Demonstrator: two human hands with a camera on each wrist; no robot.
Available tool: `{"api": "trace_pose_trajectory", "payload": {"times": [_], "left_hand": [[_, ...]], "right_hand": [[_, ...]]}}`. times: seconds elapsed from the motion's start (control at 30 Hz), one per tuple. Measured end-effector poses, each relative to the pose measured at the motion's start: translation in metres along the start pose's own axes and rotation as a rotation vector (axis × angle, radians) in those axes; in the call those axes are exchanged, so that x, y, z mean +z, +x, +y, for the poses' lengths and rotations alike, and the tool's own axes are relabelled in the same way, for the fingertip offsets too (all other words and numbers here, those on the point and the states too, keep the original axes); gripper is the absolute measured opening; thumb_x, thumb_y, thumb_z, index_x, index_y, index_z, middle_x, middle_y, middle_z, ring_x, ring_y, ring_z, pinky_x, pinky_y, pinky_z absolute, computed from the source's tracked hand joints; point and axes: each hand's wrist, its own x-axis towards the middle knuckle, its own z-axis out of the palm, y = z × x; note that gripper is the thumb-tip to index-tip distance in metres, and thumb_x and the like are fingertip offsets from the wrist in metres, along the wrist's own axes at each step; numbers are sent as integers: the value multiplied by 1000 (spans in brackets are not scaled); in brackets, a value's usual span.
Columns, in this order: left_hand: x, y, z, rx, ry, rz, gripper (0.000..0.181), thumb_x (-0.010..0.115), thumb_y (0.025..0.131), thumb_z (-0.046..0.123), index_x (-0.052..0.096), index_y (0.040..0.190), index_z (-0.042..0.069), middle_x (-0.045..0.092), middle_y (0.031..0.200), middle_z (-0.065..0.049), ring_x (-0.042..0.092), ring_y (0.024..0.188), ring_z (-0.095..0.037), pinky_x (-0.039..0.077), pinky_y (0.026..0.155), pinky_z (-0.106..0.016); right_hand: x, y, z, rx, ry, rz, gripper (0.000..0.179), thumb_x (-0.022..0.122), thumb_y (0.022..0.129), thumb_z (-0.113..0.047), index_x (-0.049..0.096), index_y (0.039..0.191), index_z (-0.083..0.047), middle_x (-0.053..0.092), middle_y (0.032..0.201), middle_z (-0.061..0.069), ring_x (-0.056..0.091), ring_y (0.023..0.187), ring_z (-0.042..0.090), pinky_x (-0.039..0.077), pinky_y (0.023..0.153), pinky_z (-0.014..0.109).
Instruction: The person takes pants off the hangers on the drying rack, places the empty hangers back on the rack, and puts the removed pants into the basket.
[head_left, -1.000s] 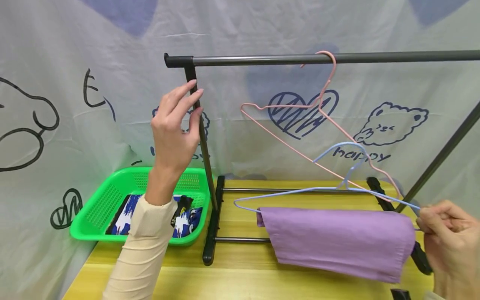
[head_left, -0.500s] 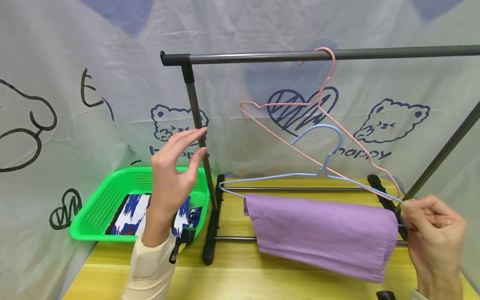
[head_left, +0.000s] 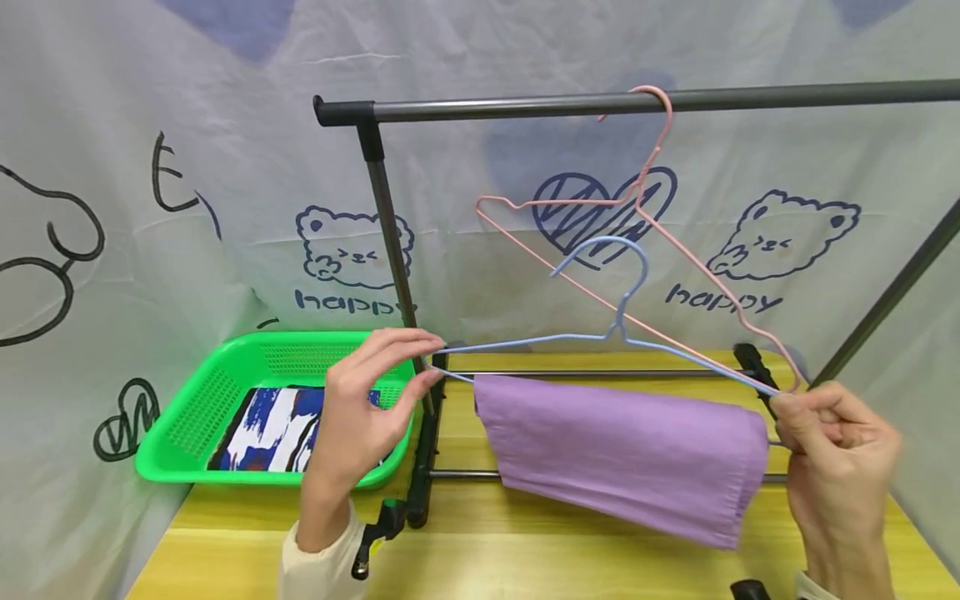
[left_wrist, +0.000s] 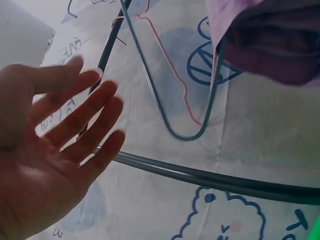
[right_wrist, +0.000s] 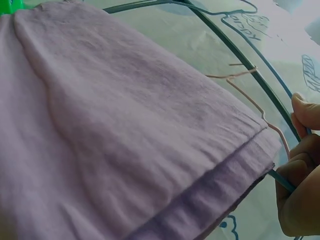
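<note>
A blue clothes hanger [head_left: 620, 315] is held in front of the rack, with a folded purple garment [head_left: 615, 454] draped over its lower bar. My right hand [head_left: 843, 454] grips the hanger's right end; in the right wrist view, the right hand [right_wrist: 305, 185] has its fingers curled round it. At the other end, my left hand [head_left: 360, 421] has thumb and fingers spread on either side of the hanger's tip. The left wrist view shows the left hand [left_wrist: 65, 150] with fingers loosely extended, apart from the hanger's rounded end [left_wrist: 186, 138].
A pink hanger [head_left: 708, 272] hangs on the black rack's top rail [head_left: 510, 108] behind the blue one. To the left, a green basket [head_left: 180, 417] contains folded blue, white and black fabric [head_left: 273, 425]. The rack stands on a yellow wood-grain table [head_left: 480, 550].
My left hand has come down from beside the rack's left post to the blue hanger's left end. My right hand has carried the hanger and garment left and slightly up.
</note>
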Motion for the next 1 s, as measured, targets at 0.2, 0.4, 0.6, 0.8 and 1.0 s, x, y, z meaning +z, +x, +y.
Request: {"api": "trace_pose_trajectory", "payload": {"times": [0.2,0.4,0.6,0.8,1.0], "left_hand": [[11,-10,-1,-26,-54,-254,30,78,89,2,75,119,6,71,125,-3,66,117,-20,51,102,-34],[34,-13,-6,32,57,-483,54,81,90,19,62,140,8,57,145,-5,53,133,-22,44,111,-40],[47,-15,-10,-23,221,-559,67,85,84,37,62,140,7,63,139,-7,58,127,-24,44,110,-42],[51,-17,-11,-103,261,-626,63,85,82,41,67,133,9,70,128,-5,66,116,-23,50,102,-40],[55,-17,-14,-80,241,-569,35,86,83,31,73,110,14,74,102,6,69,92,-12,57,82,-32]], "right_hand": [[6,-6,5,0,-4,8,10,45,84,38,52,78,34,62,65,27,33,51,22,28,49,26],[11,-11,12,19,-6,-9,12,44,84,38,53,79,33,63,66,27,30,52,23,24,51,27],[16,-18,24,41,-5,-57,14,44,85,37,56,81,32,61,63,22,27,52,21,24,52,28],[20,-21,31,46,-34,-86,15,44,84,37,57,80,30,61,64,20,30,53,21,26,50,27],[19,-21,33,75,-96,-122,16,44,85,37,57,81,29,53,62,14,29,56,21,23,53,29]]}}
